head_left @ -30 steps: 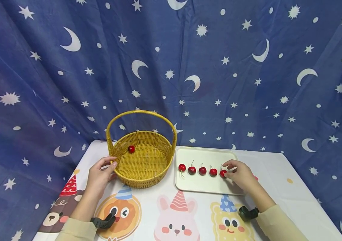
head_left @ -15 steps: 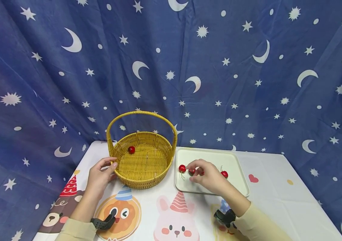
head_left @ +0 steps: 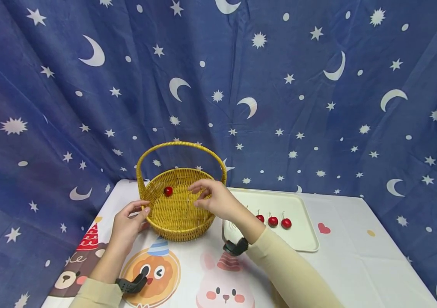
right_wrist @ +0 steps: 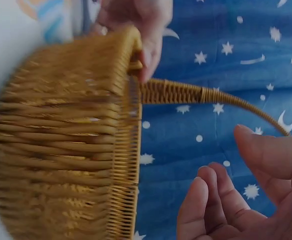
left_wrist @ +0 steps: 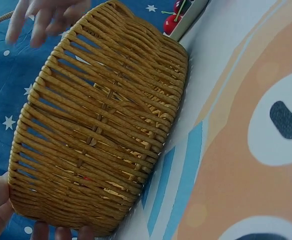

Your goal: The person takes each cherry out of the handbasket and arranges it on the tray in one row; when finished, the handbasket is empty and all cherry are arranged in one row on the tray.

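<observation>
A yellow-brown wicker basket (head_left: 179, 233) with a tall hoop handle stands on the table. My left hand (head_left: 127, 220) holds its left rim, thumb over the edge and fingers against the outside wall. One red cherry (head_left: 168, 191) lies inside at the back left. Over the basket's right side hovers my right hand (head_left: 214, 199), its thumb and fingers apart with nothing between them in the right wrist view. To the right, cherries (head_left: 272, 221) with stems lie in a row on a cream tray (head_left: 307, 244); my right forearm hides the row's left end.
A blue curtain (head_left: 318, 128) with moons and stars hangs right behind the table. The white tablecloth (head_left: 357, 239) carries printed cartoon animals. The basket's handle (head_left: 181, 143) arches high beside my right hand.
My right hand has travelled left from the right end of the cherry row, across the tray, to above the basket. My left hand and the basket have stayed in place.
</observation>
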The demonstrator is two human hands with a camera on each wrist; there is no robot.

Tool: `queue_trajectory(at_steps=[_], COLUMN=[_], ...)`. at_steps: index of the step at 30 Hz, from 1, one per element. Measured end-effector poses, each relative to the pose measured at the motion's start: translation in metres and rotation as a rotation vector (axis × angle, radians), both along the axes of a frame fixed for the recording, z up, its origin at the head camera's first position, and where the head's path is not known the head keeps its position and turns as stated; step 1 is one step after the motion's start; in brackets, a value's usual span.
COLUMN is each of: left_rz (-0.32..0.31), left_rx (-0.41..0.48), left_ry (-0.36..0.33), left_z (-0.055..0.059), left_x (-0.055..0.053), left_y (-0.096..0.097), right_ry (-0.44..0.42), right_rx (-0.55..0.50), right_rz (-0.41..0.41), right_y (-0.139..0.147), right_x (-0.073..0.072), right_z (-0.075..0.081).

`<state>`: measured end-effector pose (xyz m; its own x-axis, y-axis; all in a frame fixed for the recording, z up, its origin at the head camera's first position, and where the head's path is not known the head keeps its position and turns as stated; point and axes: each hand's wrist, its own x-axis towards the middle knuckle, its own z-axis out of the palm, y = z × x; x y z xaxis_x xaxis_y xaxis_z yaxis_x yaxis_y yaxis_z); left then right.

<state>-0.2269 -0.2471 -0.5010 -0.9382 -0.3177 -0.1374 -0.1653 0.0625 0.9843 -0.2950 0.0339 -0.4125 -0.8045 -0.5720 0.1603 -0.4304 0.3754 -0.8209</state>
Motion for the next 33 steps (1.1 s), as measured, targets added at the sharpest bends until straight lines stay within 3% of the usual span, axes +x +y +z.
queue_trajectory(at_steps=[8, 15, 18, 27, 33], left_rz=[0.002, -0.008, -0.003, -0.008, -0.01], left_rx=[0.001, -0.004, -0.006, -0.006, -0.003], left_ry=[0.007, 0.001, -0.003, 0.016, 0.018], left_z=[-0.003, -0.002, -0.002, -0.001, -0.001], left_x=[-0.002, -0.001, -0.001, 0.0, 0.0], left_y=[-0.001, 0.0, 0.001, -0.001, -0.001], right_ry=[-0.001, -0.159, -0.185, -0.104, -0.054], right_rx=[0.032, -0.005, 0.009, 0.396, 0.467], right_rz=[0.017, 0.023, 0.052, 0.151, 0.168], right_y=[-0.044, -0.067, -0.076, -0.096, -0.1], right_x=[-0.048, -0.074, -0.083, -0.096, -0.097], right_z=[0.009, -0.001, -0.008, -0.03, -0.042])
